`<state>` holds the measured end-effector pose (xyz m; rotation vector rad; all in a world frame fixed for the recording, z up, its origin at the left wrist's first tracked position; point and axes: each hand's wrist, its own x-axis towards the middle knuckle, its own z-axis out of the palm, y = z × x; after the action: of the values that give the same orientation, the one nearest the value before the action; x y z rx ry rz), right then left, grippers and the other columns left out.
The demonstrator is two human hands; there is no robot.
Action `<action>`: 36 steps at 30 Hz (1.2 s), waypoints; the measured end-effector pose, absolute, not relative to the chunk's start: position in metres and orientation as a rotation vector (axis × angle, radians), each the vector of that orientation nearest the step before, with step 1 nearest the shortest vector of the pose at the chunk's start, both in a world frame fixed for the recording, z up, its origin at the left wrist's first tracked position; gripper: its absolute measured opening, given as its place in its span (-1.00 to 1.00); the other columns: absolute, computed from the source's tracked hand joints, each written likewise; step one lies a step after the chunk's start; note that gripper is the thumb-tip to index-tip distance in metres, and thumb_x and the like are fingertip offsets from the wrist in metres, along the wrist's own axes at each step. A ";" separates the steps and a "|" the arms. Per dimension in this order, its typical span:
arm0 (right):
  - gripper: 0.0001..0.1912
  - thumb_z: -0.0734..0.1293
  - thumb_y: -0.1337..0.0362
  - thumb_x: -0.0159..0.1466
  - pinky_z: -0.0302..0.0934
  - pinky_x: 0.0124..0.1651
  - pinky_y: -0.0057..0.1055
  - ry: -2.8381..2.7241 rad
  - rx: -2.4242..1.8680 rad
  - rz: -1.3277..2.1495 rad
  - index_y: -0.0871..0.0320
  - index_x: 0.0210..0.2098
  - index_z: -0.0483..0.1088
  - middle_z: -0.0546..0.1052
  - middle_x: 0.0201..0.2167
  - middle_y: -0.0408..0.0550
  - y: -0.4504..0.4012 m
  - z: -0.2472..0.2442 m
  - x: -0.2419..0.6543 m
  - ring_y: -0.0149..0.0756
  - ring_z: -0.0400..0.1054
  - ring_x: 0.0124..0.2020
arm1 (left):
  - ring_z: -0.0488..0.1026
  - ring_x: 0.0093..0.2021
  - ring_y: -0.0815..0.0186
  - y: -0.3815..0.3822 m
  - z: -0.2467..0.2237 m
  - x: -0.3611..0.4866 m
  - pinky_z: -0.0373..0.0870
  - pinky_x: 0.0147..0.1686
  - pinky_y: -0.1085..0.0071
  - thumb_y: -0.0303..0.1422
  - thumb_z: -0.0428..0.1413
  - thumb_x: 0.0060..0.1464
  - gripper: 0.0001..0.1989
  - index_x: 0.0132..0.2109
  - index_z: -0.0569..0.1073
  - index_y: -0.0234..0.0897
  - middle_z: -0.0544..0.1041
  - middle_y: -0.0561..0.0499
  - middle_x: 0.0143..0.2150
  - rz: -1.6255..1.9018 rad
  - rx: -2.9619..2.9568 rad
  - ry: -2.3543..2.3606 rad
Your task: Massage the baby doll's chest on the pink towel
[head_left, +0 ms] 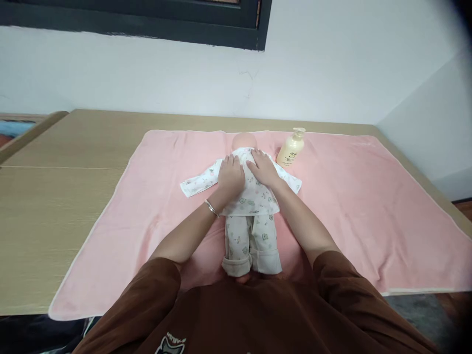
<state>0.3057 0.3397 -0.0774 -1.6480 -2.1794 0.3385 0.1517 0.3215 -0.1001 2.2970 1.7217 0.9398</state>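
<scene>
Doll's head (244, 141): smooth, skin-toned, low sheen. Doll's top (254, 197) and trousers (238, 241): thin white printed cloth, matt, softly creased; trouser cuffs of the same cloth, turned up. Blanket (342, 196): pink cloth, soft-looking, matt, rumpled in places, with a paler edging. Pump bottle (290, 150): plastic by its look, pale yellow, smooth, glossy, dark print. Bracelet (211, 208): silvery metal, shiny. Shirt (250, 319): brown cloth, matt, with a pale print. Tabletop (66, 211): wood-look, smooth, faintly grained, low sheen. Wall (147, 73): matt white, mostly smooth, faintly marked. Window frame (184, 22): dark, smooth; material unclear.
</scene>
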 end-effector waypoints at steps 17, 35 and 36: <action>-0.36 0.03 0.24 0.49 -0.05 0.51 0.00 -2.254 -1.750 0.179 0.60 0.41 0.13 0.23 0.42 0.46 0.308 -0.068 0.279 0.16 0.05 0.49 | 0.42 0.30 -0.03 0.357 -0.100 0.134 0.25 0.39 -0.03 -0.32 -0.11 0.33 -0.54 0.20 0.46 -0.44 0.52 -0.34 0.25 0.875 2.124 1.669; -0.45 0.07 0.18 0.52 0.10 0.42 -0.09 -2.212 -1.825 0.265 0.46 0.30 0.30 0.36 0.35 0.35 0.321 -0.058 0.286 0.10 0.19 0.41 | 0.41 0.29 -0.13 0.323 -0.083 0.149 0.29 0.30 -0.06 -0.35 -0.18 0.37 -0.57 0.14 0.44 -0.51 0.52 -0.45 0.19 0.662 2.399 1.831; -0.42 0.08 0.13 0.52 0.09 0.42 -0.09 -2.192 -1.835 0.292 0.47 0.30 0.29 0.35 0.36 0.36 0.330 -0.060 0.292 0.10 0.19 0.42 | 0.35 0.36 -0.15 0.316 -0.085 0.153 0.24 0.34 -0.07 -0.34 -0.18 0.38 -0.53 0.21 0.39 -0.58 0.46 -0.49 0.26 0.672 2.420 1.845</action>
<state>0.2919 0.3298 -0.0598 -1.8354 -2.1923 0.2922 0.1526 0.3158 -0.0850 2.4200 1.8450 0.6720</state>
